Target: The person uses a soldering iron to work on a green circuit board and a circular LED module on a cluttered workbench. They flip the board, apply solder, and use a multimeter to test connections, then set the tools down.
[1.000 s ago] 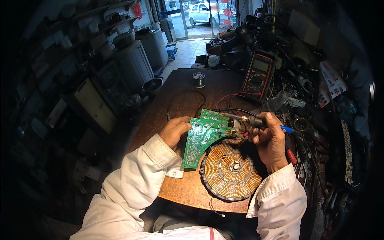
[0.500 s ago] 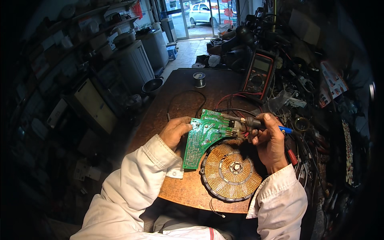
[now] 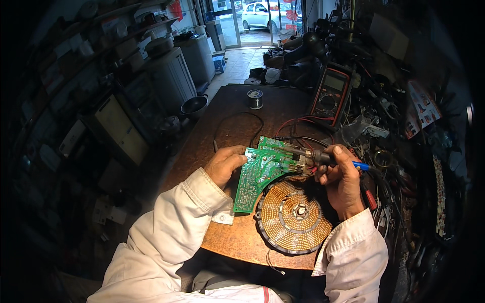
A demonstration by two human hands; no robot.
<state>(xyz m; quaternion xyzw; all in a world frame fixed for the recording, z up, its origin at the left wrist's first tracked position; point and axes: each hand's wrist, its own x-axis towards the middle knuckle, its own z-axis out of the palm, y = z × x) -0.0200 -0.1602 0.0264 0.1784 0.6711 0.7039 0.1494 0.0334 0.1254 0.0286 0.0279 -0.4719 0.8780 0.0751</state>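
My left hand [image 3: 226, 166] grips the left edge of a green circuit board [image 3: 251, 181], held at an angle over the wooden bench. My right hand [image 3: 342, 177] is closed on a soldering iron [image 3: 362, 165] with a blue handle and dark front part. Its metal tip points left at the upper right of the board, among components and wires; whether it touches is unclear. Beneath and right of the board lies a round copper-coloured coil [image 3: 283, 217] with dark segmented rim and a centre fitting. A black-and-red probe or clip [image 3: 370, 198] lies just right of my right hand.
A multimeter [image 3: 331, 95] with red and black leads stands at the back right, near a solder spool [image 3: 255, 99]. Dark tangled cables and parts [image 3: 379, 103] crowd the right side. Cabinets [image 3: 169, 73] and a black pan [image 3: 193, 105] are on the left. A glass doorway shows a parked car.
The view has shifted slightly, moving the bench and background a little in the frame. My hands, the board and the iron keep nearly the same places relative to each other.
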